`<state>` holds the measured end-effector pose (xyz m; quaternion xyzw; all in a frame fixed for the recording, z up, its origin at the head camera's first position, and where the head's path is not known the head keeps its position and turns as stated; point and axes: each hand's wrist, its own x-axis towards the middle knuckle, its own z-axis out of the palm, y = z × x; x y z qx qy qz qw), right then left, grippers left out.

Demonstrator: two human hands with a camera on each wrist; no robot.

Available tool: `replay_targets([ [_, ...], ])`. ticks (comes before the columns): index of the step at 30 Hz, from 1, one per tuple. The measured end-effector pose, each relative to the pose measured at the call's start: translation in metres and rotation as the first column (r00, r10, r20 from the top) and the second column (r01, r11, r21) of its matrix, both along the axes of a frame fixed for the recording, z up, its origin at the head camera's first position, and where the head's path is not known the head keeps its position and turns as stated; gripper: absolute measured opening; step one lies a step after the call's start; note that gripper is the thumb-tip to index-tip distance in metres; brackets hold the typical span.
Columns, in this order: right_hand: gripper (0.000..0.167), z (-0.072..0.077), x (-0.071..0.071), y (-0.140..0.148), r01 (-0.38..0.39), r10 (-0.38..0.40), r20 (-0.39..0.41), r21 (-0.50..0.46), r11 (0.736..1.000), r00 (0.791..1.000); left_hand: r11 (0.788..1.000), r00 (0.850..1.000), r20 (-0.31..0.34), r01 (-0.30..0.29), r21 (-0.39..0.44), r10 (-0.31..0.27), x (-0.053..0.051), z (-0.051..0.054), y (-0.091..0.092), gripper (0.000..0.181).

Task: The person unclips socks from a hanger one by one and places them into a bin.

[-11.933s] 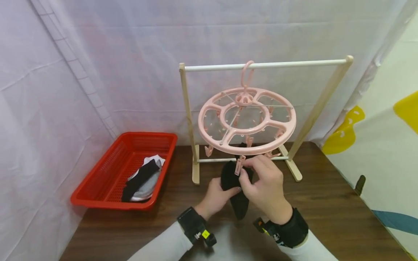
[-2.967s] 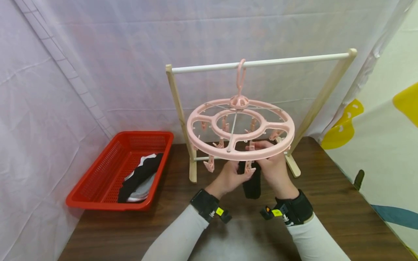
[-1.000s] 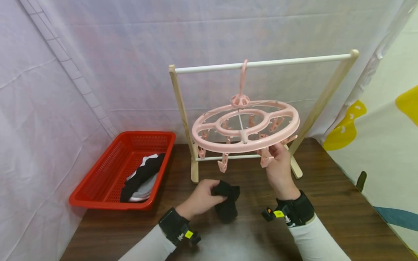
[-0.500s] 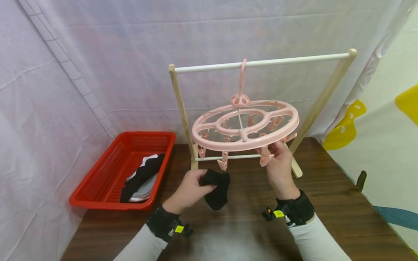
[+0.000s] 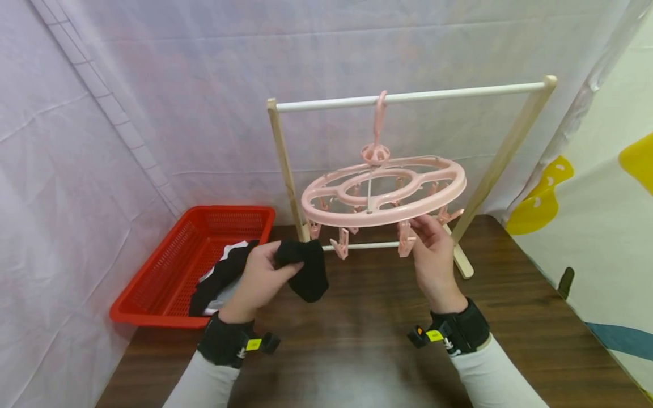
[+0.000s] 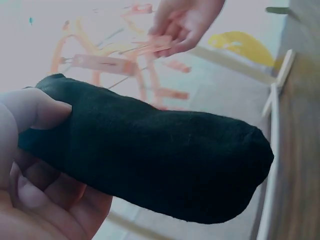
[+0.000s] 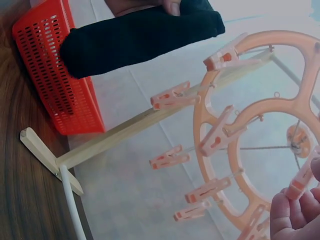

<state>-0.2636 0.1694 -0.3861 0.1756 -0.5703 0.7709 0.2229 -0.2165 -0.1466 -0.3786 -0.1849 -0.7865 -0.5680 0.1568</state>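
Observation:
My left hand [image 5: 260, 277] pinches a black sock [image 5: 310, 273] between thumb and fingers, near the right edge of the red basket. The sock's far end sticks out freely in the left wrist view. Under the front right of the pink round clip hanger [image 5: 380, 216], my right hand [image 5: 435, 263] pinches a pink clothespin [image 7: 301, 181], seen best in the right wrist view. No cloth shows in that clothespin. Several other pink clothespins [image 5: 342, 243] dangle from the ring, which hangs tilted. Part of my right fingers is hidden behind the clips in the head view.
The red basket [image 5: 148, 272] on the left holds black, grey and white socks [image 5: 219, 277]. A wooden stand with a white top rod [image 5: 459, 93] carries the hanger. The brown table [image 5: 357, 340] lies beneath, with white cloth walls [image 5: 214, 113] behind.
Both hands were working at the sock beneath the hanger earlier. My left hand has since drawn it away, leftward toward the basket. My right hand has stayed at the hanger's clips.

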Motion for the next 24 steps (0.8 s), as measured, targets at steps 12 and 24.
replay_targets([
  [12, 0.039, 0.0, 0.0, -0.002, 0.025, -0.027, 0.079, 0.023, 0.999, 0.997, 0.943, 0.973, 0.084, -0.228, 0.244, 0.213, 0.002, 0.024, -0.06, 0.016],
  [24, 0.036, -0.005, 0.0, -0.005, -0.023, 0.023, 0.099, 0.007, 1.0, 0.995, 0.8, 0.761, 0.305, -0.6, -0.008, 0.573, -0.01, 0.024, -0.114, 0.032],
])
